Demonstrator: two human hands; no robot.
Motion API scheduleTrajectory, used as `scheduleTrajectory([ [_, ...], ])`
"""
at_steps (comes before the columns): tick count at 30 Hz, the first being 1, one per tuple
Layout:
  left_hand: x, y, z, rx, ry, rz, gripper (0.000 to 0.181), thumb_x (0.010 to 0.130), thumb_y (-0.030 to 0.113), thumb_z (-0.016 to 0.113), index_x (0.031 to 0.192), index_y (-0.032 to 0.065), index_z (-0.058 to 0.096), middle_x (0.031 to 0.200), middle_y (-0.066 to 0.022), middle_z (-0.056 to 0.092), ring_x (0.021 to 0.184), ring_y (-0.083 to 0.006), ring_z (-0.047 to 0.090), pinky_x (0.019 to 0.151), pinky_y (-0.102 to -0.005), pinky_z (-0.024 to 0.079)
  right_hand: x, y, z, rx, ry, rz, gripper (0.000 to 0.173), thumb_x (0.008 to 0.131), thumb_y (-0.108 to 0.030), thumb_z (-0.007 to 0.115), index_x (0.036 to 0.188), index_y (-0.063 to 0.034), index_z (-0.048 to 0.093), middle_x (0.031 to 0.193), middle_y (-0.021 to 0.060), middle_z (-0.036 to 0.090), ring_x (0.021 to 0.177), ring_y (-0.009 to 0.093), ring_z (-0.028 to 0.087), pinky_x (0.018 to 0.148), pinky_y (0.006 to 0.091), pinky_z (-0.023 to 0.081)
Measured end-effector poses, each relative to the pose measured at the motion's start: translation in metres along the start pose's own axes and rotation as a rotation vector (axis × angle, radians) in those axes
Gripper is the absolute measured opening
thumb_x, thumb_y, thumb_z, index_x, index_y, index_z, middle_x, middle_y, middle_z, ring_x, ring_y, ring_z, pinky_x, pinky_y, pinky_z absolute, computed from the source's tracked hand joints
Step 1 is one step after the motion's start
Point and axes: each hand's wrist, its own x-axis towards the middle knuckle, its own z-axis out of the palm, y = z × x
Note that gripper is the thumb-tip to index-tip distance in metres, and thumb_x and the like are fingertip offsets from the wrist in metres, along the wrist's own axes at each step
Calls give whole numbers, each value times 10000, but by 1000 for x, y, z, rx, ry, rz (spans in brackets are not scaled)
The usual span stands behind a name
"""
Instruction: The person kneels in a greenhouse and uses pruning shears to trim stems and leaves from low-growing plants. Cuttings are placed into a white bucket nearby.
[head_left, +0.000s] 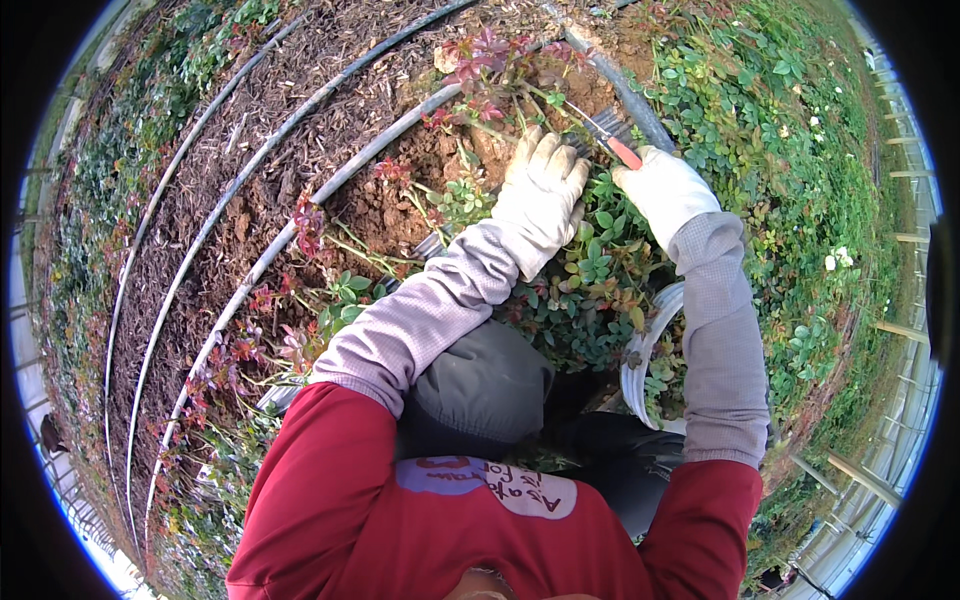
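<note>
White work gloves cover both hands. My right hand (660, 187) is closed around the orange handle of a thin-bladed hand tool (624, 152), whose metal part points up and left toward low rose stems. Just left of it, my left hand (546, 176) reaches over the bed, palm down, its fingertips by the base of the stems and a dark ribbed piece (604, 124). Whether those fingers grip anything is hidden. Red-leaved rose shoots (487, 60) rise beyond the hands. Green rose foliage (600, 255) lies below and between my wrists.
Several irrigation pipes (367, 150) curve along the mulched soil at left. A dark hose (630, 94) runs beyond my right hand. A white curved band (641, 352) lies by my right forearm. Dense rose bushes (780, 150) fill the right side.
</note>
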Motion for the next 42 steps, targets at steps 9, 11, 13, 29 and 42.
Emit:
scheduleTrajectory([
  [9,42,-9,-31,-747,242,-616,482,1021,147,694,1468,-4,595,1230,-159,739,1070,-284,749,948,-364,593,12,-20,29,-352,241,-253,252,1047,-242,631,1130,-102,824,1013,127,766,898,346,782,775,513,631],
  [11,71,-25,-38,-669,230,-621,635,1028,215,693,1573,-37,485,1296,-216,737,1175,-307,741,1012,-376,582,8,-20,28,-333,190,-214,267,1050,-253,631,1141,-85,817,1026,138,767,932,352,787,796,510,636],
  [13,109,-50,-38,-362,134,-514,748,985,336,741,1578,-36,478,1376,-290,704,1274,-397,706,1057,-464,567,4,-19,25,-327,168,-199,280,1054,-263,627,1158,-77,810,1049,150,770,964,356,790,816,508,639],
  [29,215,-172,47,-37,-564,-465,302,900,155,876,1192,104,814,1045,-131,822,944,-298,796,865,-451,646,7,-21,36,-256,173,-314,284,1045,-224,602,1096,-25,799,1020,183,795,957,362,789,858,476,638],
  [42,209,-182,43,-26,-424,-174,175,983,125,775,1142,58,801,896,-104,779,774,-230,765,678,-397,636,4,-16,43,-306,211,-393,232,936,-90,677,1102,-2,813,981,198,802,937,353,800,793,470,652],
])
